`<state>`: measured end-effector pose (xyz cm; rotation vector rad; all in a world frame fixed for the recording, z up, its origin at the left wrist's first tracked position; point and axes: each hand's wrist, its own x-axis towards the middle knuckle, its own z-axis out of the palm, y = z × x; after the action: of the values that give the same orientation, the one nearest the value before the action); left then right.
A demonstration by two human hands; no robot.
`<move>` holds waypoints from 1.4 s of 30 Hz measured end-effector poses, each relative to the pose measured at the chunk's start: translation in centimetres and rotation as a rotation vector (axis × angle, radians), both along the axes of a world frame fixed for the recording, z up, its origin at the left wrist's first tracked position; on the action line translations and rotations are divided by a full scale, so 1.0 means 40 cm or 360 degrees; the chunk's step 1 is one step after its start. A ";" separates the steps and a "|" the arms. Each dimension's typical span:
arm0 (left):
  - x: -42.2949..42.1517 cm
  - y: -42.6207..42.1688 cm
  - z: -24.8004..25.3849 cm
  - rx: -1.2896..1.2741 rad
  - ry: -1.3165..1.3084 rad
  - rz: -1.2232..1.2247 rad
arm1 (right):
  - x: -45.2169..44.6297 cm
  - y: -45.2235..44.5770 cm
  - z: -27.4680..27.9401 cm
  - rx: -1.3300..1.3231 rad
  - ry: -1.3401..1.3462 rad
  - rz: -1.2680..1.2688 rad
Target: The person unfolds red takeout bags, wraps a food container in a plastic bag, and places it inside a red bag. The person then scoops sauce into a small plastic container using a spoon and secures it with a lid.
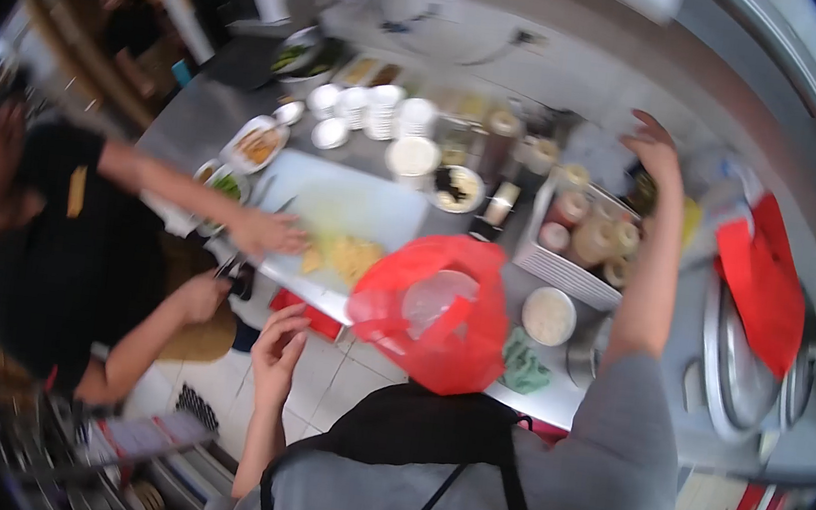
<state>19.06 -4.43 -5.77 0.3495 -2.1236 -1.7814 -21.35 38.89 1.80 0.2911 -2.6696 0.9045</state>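
My left hand is raised in front of the counter's edge, its fingers loosely bent and apart, with nothing seen in them. My right hand reaches far out over the back of the counter near the wall, fingers spread and slightly blurred, apparently holding nothing. Below that arm stands a white basket of several sauce bottles. In front of me, at the counter's edge, sits a red plastic bag with a clear, round-looking container in or under it. A crumpled green bag lies beside it.
At left, a co-worker's hand rests by chopped yellow food on a cutting board; the other grips something dark. White tubs and stacked cups line the back. Round lids and red cloth-like material stand right.
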 end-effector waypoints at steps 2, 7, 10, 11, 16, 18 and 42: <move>0.049 -0.019 -0.002 0.0121 0.0045 0.0074 | 0.185 -0.138 0.083 -0.0434 0.0089 0.0432; 0.238 -0.050 0.055 -0.0216 0.0188 0.0135 | 0.551 -0.490 0.130 -0.1024 0.0081 0.1413; 0.415 -0.069 0.069 -0.0305 0.0218 0.0250 | 0.775 -0.719 0.098 -0.1357 -0.0164 0.2164; 0.480 -0.077 0.063 -0.0298 0.0225 0.0280 | 0.871 -0.798 0.096 -0.1437 -0.0386 0.2353; 0.828 -0.094 0.045 -0.0237 0.0098 0.0697 | 1.345 -1.114 0.021 -0.1529 -0.1467 0.3136; 0.960 -0.100 0.027 -0.0097 0.0241 0.0936 | 1.529 -1.190 -0.005 -0.1396 -0.1590 0.3309; 1.834 -0.346 0.353 -0.0071 0.1280 0.3077 | 2.805 -2.008 0.344 -0.2141 0.0434 0.4288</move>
<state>92.44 -18.28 8.34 0.9472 -0.4855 -0.4288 90.85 -41.41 15.55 -2.2913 -0.5461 -1.6138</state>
